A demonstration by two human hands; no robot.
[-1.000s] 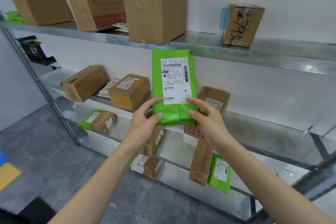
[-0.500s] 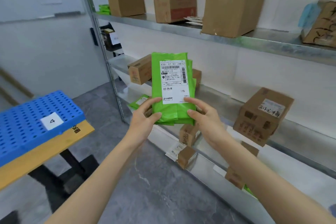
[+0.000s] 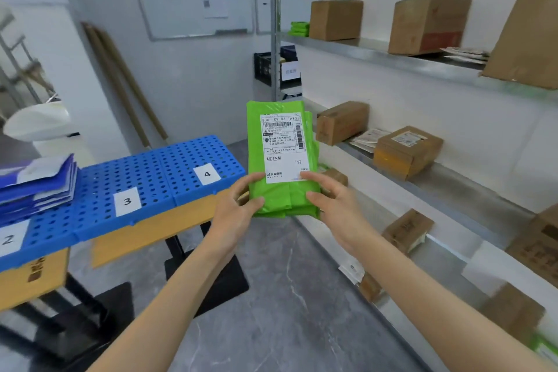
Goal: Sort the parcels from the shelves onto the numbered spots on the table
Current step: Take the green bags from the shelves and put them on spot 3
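I hold a green plastic parcel (image 3: 282,199) upright in front of me, its white shipping label facing me. My left hand (image 3: 234,208) grips its lower left edge and my right hand (image 3: 332,202) grips its lower right edge. To the left stands the table (image 3: 145,229) topped with blue perforated panels. White cards on it read 2 (image 3: 9,239), 3 (image 3: 126,201) and 4 (image 3: 207,173). The parcel hangs just right of the table's end, close to the card 4.
Metal shelves (image 3: 437,69) run along the right with several cardboard boxes (image 3: 406,149) and a green parcel stack (image 3: 299,28) on top. Blue and white mailers (image 3: 39,181) lie piled on the table's left part. Grey floor lies between table and shelves. A whiteboard hangs on the far wall.
My view has swung left from the shelves toward the table; cards 2 and 3 have come into sight. Both hands keep the same hold on the green parcel.
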